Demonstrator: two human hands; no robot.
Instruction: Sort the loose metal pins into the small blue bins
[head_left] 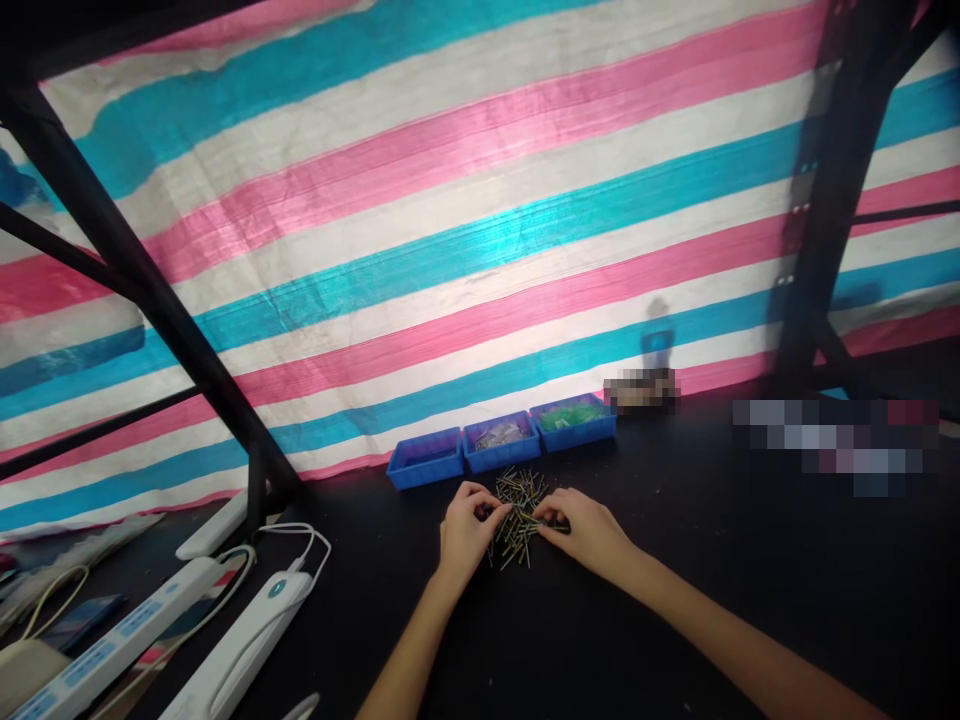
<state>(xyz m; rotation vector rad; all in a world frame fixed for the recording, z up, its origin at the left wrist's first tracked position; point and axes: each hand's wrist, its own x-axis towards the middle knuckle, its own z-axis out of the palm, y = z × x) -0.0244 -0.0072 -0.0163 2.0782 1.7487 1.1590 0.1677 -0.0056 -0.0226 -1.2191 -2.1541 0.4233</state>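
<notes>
A loose pile of thin metallic and yellowish rods [517,545] lies on the black table. At the pile's left side is my left hand [471,525], its thumb and fingers pinched together; whatever is between the fingertips is too small to make out. My right hand [577,522] is at the right side of the pile, its fingers closed on a thin rod. Just behind the pile stand three blue trays in a row: the left tray [426,472] looks dark inside, the middle tray [501,458] holds clear pieces, and the right tray [574,436] holds green pieces.
White power strips [244,640] with cables lie on the left. A striped sheet [480,240] hangs behind the black table [675,560], between dark frame posts. Blurred items [847,440] are at the far right, and another [643,391] is beside the trays.
</notes>
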